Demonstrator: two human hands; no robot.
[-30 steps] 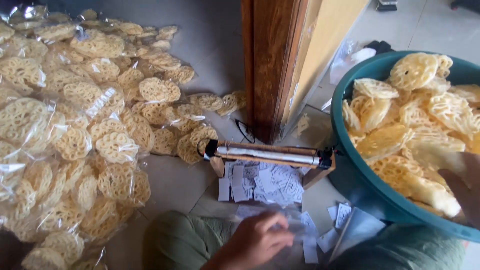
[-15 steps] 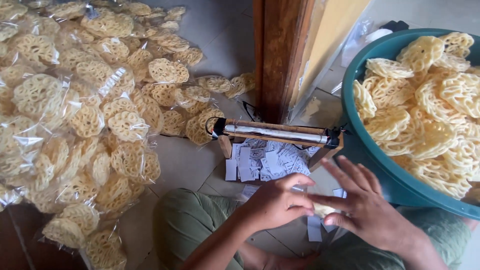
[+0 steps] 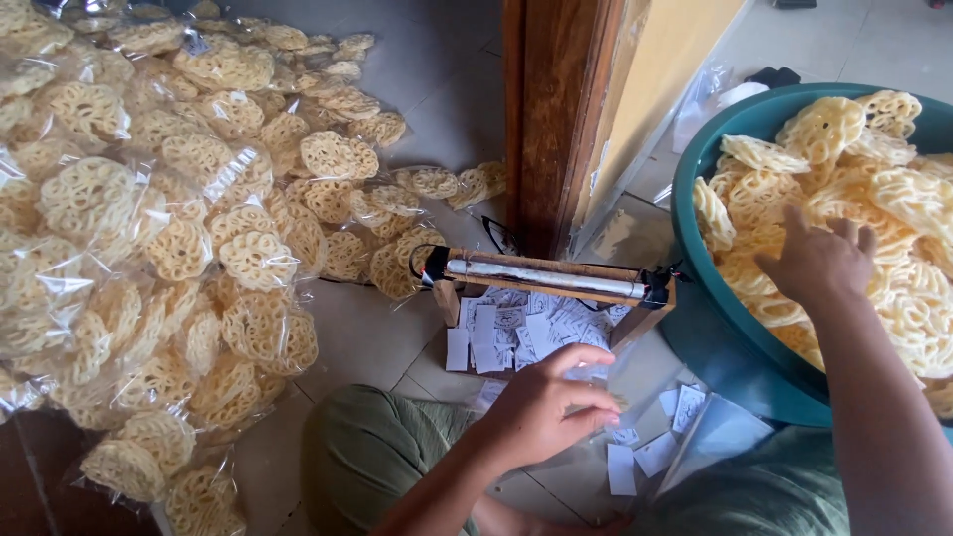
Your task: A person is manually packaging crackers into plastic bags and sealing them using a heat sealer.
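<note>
Head view. The right hand (image 3: 819, 260) rests with spread, open fingers on the heap of lattice-shaped fried crackers (image 3: 874, 218) in the teal basin (image 3: 735, 347); no cracker is yet closed in the grip. The left hand (image 3: 551, 397) pinches the mouth of a clear plastic bag (image 3: 635, 382) low over the tiled floor, just in front of the wooden heat sealer (image 3: 546, 278) and the scattered paper labels (image 3: 516, 333). The crackers appear light, rigid and brittle; they are best lifted by the rim with a loose hold, not squeezed. Half a second earlier both hands met at the bag; the right hand has since reached into the basin. Sealed cracker packs (image 3: 169, 248) lie at left.
</note>
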